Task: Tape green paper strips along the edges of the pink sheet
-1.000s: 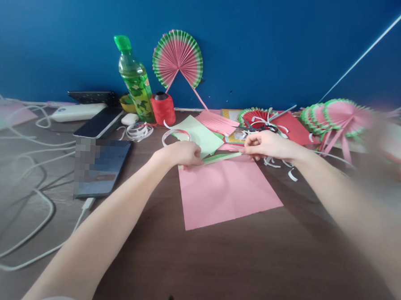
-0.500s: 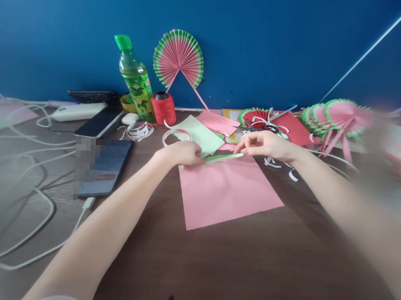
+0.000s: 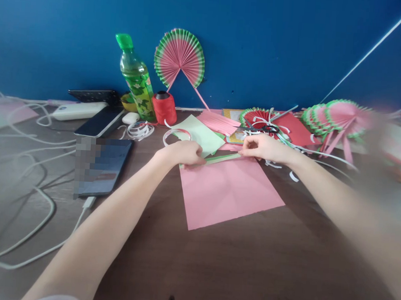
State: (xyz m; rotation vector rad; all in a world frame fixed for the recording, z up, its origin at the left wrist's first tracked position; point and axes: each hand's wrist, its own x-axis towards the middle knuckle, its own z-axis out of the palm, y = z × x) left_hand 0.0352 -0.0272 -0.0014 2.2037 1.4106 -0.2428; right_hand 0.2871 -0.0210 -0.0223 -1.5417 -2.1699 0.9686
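A square pink paper sheet [image 3: 230, 194] lies on the dark table. Along its far edge runs a narrow green paper strip [image 3: 223, 159]. My left hand [image 3: 186, 153] is closed over the strip's left end, its fingertips partly hidden beneath the hand. At the other end, my right hand [image 3: 263, 148] pinches the strip between thumb and fingers, close to the sheet's far right corner. Just beyond the hands lie pale green sheets [image 3: 197, 133] and a roll of tape [image 3: 167, 137], whose near side my left hand covers.
Scissors [image 3: 270, 129], paper scraps [image 3: 293, 176] and a red paper [image 3: 297, 129] lie behind my right hand. A folded paper fan [image 3: 180, 57] leans on the blue wall, beside a green bottle [image 3: 136, 84] and red thread spool [image 3: 164, 108]. Phones [image 3: 110, 172] and cables [image 3: 51, 214] lie left.
My right hand has come down, bringing the strip's right end onto the pink sheet's far edge. My left hand stays in place.
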